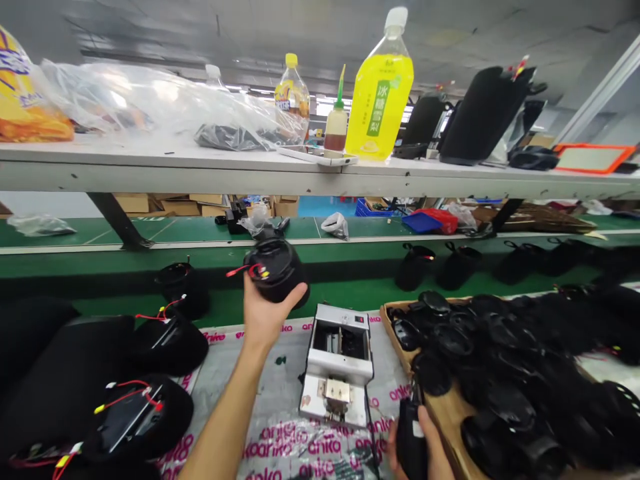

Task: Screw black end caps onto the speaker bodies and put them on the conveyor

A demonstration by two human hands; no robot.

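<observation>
Pink "anko" on the plastic sheet (295,448), 冰糖雪梨 on the yellow bottle (380,93)

Both arms are bare: the left hand (265,317) and slim forearm (225,417) show at seven o'clock, the right hand (435,450) at five o'clock.

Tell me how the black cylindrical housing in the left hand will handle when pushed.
The black cylindrical housing in the left hand looks rigid, and its round body would probably roll if laid on its side. Its thin red wires seem floppy and likely to snag.
</observation>
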